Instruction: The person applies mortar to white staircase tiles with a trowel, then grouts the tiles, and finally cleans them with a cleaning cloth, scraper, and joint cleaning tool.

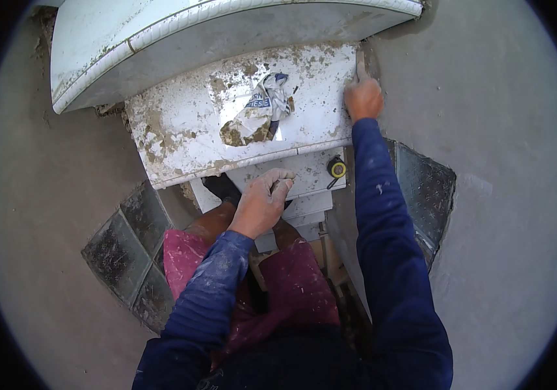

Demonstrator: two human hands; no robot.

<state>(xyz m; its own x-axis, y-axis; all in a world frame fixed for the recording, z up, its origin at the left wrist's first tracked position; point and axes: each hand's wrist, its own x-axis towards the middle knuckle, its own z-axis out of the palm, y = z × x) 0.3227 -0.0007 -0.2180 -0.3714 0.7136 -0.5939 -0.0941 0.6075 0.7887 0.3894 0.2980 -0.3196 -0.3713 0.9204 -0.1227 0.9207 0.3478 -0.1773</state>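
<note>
My right hand (363,97) is at the right end of a white stair tread (324,78). Its index finger stretches along the joint between tread and wall, while the other fingers are curled under. Nothing shows in its grasp. My left hand (263,203), dusty with pale powder, is raised over the lower step, its fingers curled to the thumb. Whatever it may pinch is too small to make out. A crumpled printed bag (257,112), dirty at its lower end, lies on the tread.
A black and yellow tape measure (336,169) rests on the lower step (311,170). Above, a curved white tread (161,49) overhangs. Grey walls (486,130) flank the stairs, with glass-block panels (125,257) on both sides. Dried mortar spots the tread.
</note>
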